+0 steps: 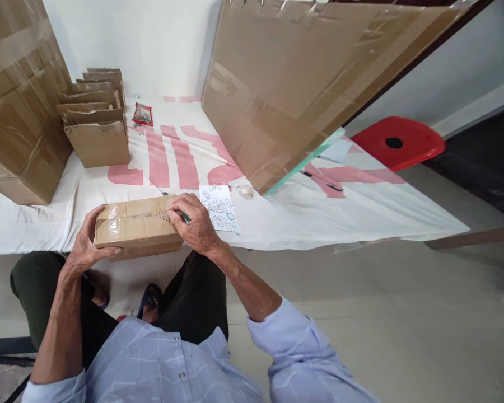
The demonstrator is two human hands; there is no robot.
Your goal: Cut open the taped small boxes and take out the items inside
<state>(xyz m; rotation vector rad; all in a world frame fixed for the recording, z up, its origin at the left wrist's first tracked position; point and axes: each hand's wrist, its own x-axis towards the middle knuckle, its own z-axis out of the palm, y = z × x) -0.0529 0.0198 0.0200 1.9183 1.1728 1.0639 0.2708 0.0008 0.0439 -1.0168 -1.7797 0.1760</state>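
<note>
A closed cardboard box [140, 224] lies at the front edge of the table, with clear tape across its left part and a ragged seam along its top. My left hand [86, 238] is wrapped round the box's left end, thumb on the front side. At the right end of the seam, my right hand [193, 221] is closed in a pinch round a small green tool [186, 217], mostly hidden by the fingers; its kind does not show. Beside that hand lies a white sheet with drawn outlines [219, 208].
Open cardboard boxes [96, 145] stand in a row at the back left, near a large taped carton [21, 123]. A big cardboard panel [294, 73] leans at the right. A red packet [143, 115], a small clear bag [246, 191], a pen [323, 181] and a red stool [411, 140] are also there.
</note>
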